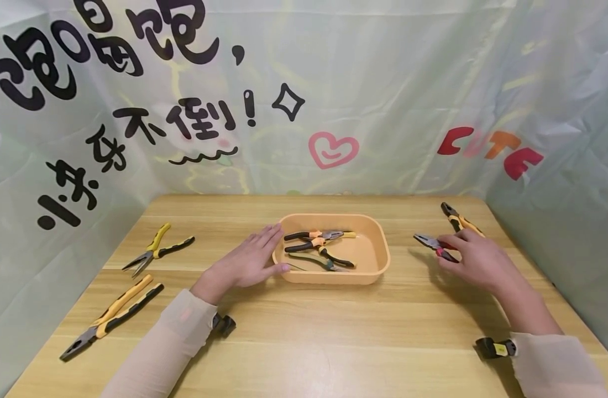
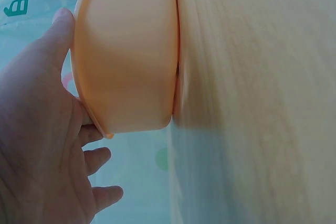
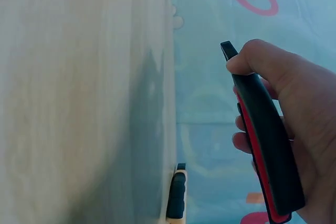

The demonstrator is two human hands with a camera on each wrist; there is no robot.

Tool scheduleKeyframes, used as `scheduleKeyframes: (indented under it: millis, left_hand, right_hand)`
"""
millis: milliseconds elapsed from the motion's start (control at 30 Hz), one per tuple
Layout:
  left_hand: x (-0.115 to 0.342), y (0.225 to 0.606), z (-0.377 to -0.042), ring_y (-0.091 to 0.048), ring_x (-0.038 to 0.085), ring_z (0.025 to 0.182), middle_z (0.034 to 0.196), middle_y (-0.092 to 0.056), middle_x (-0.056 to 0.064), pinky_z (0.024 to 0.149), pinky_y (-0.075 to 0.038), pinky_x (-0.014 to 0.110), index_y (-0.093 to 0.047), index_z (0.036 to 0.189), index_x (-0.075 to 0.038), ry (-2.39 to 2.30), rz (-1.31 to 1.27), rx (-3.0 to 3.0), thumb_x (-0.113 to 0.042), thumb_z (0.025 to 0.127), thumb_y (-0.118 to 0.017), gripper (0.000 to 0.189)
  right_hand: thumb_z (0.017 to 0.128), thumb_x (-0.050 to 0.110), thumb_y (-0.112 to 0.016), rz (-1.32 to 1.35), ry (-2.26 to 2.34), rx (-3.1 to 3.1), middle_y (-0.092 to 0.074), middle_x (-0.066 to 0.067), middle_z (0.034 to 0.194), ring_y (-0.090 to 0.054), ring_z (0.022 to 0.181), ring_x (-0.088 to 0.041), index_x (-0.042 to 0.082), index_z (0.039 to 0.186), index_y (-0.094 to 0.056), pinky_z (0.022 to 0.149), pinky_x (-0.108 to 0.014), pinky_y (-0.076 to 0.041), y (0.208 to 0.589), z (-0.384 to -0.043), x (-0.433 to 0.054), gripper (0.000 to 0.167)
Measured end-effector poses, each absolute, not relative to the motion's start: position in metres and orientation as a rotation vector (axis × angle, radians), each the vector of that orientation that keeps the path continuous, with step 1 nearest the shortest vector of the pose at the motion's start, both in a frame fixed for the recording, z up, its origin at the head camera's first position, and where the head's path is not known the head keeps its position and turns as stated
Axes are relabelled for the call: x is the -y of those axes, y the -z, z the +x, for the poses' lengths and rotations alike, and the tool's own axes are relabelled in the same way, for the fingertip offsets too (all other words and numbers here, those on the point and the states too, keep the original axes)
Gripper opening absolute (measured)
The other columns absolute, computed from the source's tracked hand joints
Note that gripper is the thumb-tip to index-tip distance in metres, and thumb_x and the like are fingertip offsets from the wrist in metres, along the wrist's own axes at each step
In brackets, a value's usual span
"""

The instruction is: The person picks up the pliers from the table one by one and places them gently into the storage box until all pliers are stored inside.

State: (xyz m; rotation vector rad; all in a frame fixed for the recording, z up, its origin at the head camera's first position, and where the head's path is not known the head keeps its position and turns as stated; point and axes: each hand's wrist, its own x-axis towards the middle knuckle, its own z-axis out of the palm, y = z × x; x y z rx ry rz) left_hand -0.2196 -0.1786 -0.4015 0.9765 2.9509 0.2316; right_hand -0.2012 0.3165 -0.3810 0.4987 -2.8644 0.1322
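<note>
My left hand (image 1: 249, 258) rests against the left end of an orange plastic tray (image 1: 334, 278), its fingers fairly straight along the rim and its thumb at the near corner. Inside the tray lie several pliers (image 1: 332, 235) with orange, black, yellow and green handles. To the right of the tray, my right hand (image 1: 478, 261) grips a pair of pliers (image 1: 425, 241) with red and black handles, raised off the table. Their jaws point left toward the tray, and the right wrist view shows the thumb pressed on the black handle (image 3: 270, 145).
Just behind my right hand lie yellow-and-black pliers (image 1: 452, 215) on the wooden table (image 1: 304, 342). At the left are yellow-handled needle-nose pliers (image 1: 155, 251) and larger yellow-and-black pliers (image 1: 107, 320). A printed cloth (image 1: 383, 83) hangs around the back and sides.
</note>
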Motion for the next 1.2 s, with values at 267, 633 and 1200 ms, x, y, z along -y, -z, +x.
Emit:
scheduleKeyframes:
  millis: [267, 633, 1200]
  left_hand:
    - [0.179, 0.403, -0.221, -0.006, 0.031, 0.149, 0.163, -0.003, 0.011, 0.117, -0.016, 0.051, -0.01, 0.157, -0.003, -0.222, 0.983, -2.951, -0.075, 0.093, -0.02, 0.097]
    - [0.178, 0.401, -0.221, -0.004, 0.031, 0.149, 0.163, -0.001, 0.01, 0.117, -0.016, 0.051, -0.009, 0.157, -0.003, -0.213, 0.976, -2.941, -0.075, 0.094, -0.02, 0.096]
    - [0.179, 0.403, -0.222, -0.005, 0.031, 0.149, 0.163, 0.0, 0.009, 0.117, -0.017, 0.052, -0.009, 0.157, -0.003, -0.193, 0.971, -2.946, -0.075, 0.093, -0.019, 0.096]
  right_hand:
    - [0.08, 0.037, -0.077, 0.555, -0.079, 2.76, -0.064, -0.016, 0.104, -0.06, 0.092, -0.034, 0.013, 0.114, -0.071, 0.07, -0.05, -0.031, 0.379, -0.198, -0.308, 0.042]
    - [0.075, 0.034, -0.08, 0.617, -0.119, 2.66, -0.066, -0.01, 0.097, -0.062, 0.086, -0.031, 0.013, 0.107, -0.073, 0.068, -0.046, -0.035, 0.373, -0.195, -0.295, 0.039]
    - [0.077, 0.033, -0.079, 0.76, -0.133, 2.644, -0.062, -0.005, 0.095, -0.061, 0.08, -0.026, 0.012, 0.111, -0.073, 0.071, -0.051, -0.041, 0.35, -0.198, -0.266, 0.04]
